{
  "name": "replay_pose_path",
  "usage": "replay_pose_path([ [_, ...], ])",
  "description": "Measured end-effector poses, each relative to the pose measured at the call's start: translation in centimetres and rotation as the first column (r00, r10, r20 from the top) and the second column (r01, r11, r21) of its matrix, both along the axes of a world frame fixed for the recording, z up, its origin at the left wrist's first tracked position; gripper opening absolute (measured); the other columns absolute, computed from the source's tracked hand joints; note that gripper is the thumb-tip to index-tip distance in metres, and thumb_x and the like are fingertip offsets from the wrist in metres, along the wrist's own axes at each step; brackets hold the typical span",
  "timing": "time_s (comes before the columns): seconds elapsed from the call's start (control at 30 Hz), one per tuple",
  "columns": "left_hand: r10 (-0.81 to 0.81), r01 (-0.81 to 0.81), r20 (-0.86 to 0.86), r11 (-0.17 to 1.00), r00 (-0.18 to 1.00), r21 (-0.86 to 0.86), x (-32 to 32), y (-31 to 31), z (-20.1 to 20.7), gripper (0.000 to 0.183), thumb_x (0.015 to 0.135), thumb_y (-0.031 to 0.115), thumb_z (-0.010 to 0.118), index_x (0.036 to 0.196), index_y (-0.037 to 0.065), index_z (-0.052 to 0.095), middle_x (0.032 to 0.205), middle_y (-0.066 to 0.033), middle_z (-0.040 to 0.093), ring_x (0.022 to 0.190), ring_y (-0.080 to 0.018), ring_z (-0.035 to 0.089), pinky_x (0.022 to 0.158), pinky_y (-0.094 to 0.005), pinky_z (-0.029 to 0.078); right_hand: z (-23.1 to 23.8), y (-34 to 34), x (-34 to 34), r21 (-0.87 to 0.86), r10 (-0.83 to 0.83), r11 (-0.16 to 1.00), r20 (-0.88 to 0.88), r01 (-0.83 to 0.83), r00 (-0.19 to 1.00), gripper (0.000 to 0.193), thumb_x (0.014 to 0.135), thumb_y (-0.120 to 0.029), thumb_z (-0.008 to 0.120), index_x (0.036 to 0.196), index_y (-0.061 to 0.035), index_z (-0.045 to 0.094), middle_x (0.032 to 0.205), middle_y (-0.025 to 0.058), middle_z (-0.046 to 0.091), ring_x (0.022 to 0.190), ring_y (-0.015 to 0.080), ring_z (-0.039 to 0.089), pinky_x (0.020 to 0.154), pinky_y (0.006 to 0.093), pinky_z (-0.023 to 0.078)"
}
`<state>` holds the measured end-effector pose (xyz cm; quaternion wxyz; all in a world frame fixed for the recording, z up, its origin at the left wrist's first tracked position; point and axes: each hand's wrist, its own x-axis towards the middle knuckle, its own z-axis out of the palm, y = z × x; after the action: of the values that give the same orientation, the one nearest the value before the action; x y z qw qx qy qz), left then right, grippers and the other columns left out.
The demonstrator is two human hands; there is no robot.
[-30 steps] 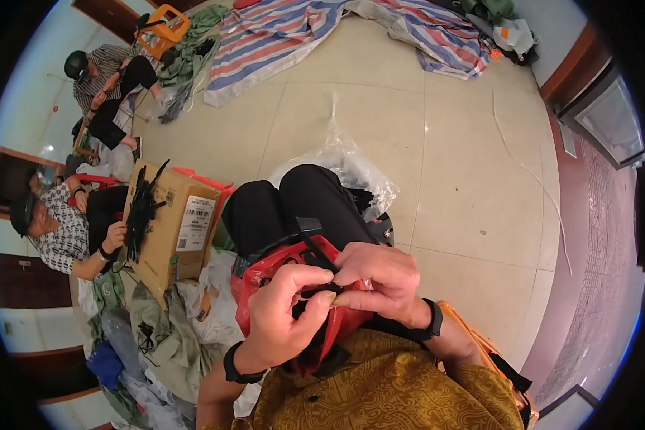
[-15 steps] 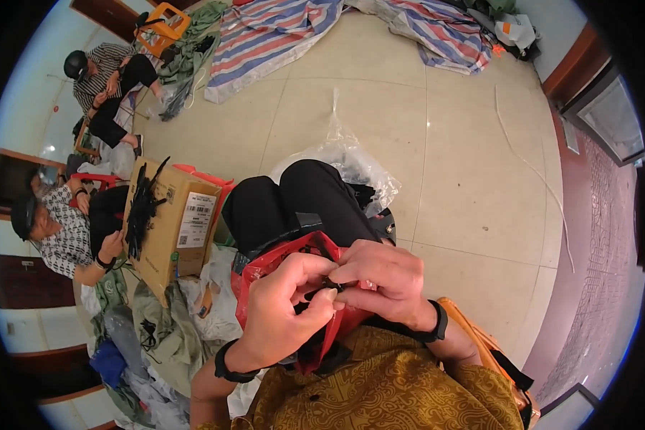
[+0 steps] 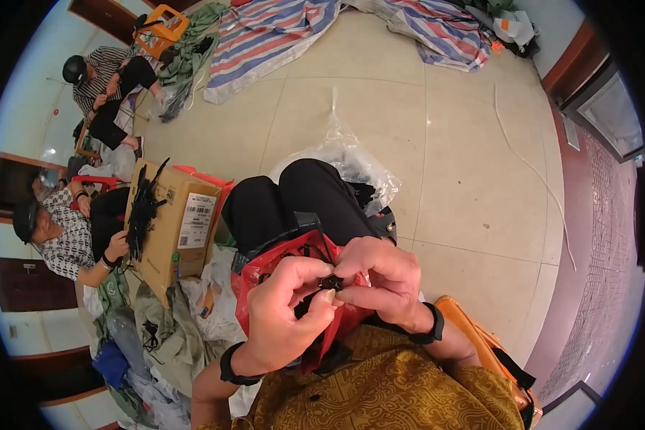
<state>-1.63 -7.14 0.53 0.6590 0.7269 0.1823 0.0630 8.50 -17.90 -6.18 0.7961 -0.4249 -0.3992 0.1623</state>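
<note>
Between the fingertips of both hands is a small black piece (image 3: 330, 283), too small to name more exactly. My left hand (image 3: 288, 304) pinches it from the left with thumb and forefinger. My right hand (image 3: 381, 278) grips it from the right, also in a pinch. Under the hands an opened red plastic bag (image 3: 247, 290) rests on my lap, with dark items inside that are mostly hidden. My knees in black trousers (image 3: 294, 197) stretch out beyond the bag. A black band circles each wrist.
Left of my knees stands a cardboard box (image 3: 166, 247) with black straps (image 3: 145, 211) on top. Beside it sits a co-worker (image 3: 64, 233); another person (image 3: 107, 93) sits farther back. Clear plastic bags (image 3: 351, 161) lie past my knees. An orange chair (image 3: 473, 337) is at my right, striped sheeting (image 3: 272, 39) far ahead.
My fingertips have shifted slightly around the small black piece, and more of it shows now. The nearer co-worker's hand has moved toward the black straps on the box.
</note>
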Motion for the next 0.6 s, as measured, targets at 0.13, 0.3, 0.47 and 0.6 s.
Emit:
replay_pose_path([
  [0.13,0.028,-0.037,0.039,0.972,0.999,0.232,-0.27,-0.27,-0.53,0.026,0.07,-0.005,0.059,0.095,-0.002,0.053,0.084,-0.0074,0.058,0.074,-0.0096,0.058,0.067,-0.0227,0.049,0.07,-0.07,0.0,-0.053,-0.102,0.993,0.048,0.104,0.994,0.021,0.059,0.003,0.067,0.078,0.0033,0.058,0.071,0.0106,0.057,0.064,0.0195,0.055,0.055,0.0271,0.042],
  [0.3,0.036,-0.053,0.063,0.954,0.997,0.296,-0.32,-0.45,-0.73,0.025,0.069,-0.004,0.06,0.093,-0.001,0.054,0.082,-0.0073,0.06,0.072,-0.0088,0.058,0.065,-0.0223,0.049,-0.37,0.06,-0.24,-0.018,-0.153,0.988,0.043,0.154,0.987,0.02,0.056,0.003,0.067,0.074,0.0039,0.058,0.07,0.0115,0.056,0.062,0.0203,0.054,0.056,0.0284,0.041],
  [0.47,0.039,-0.057,0.093,0.979,0.995,0.196,-0.5,-0.41,-0.87,0.025,0.071,-0.007,0.057,0.095,-0.004,0.051,0.086,-0.0093,0.058,0.076,-0.0106,0.059,0.069,-0.0221,0.05,-0.43,0.18,-0.2,-0.012,-0.138,0.99,0.065,0.139,0.988,0.023,0.058,0.001,0.069,0.079,0.0025,0.057,0.072,0.0111,0.057,0.066,0.0206,0.056,0.056,0.0278,0.045],
  [0.6,0.019,-0.027,0.153,0.999,0.988,0.045,-0.44,-0.2,-0.67,0.025,0.073,-0.009,0.054,0.097,-0.006,0.048,0.09,-0.011,0.056,0.079,-0.0124,0.059,0.07,-0.0232,0.05,0.06,0.05,0.07,-0.011,-0.106,0.994,0.047,0.106,0.993,0.023,0.059,0.002,0.069,0.079,0.0027,0.059,0.072,0.011,0.057,0.066,0.02,0.056,0.057,0.0277,0.044],
])
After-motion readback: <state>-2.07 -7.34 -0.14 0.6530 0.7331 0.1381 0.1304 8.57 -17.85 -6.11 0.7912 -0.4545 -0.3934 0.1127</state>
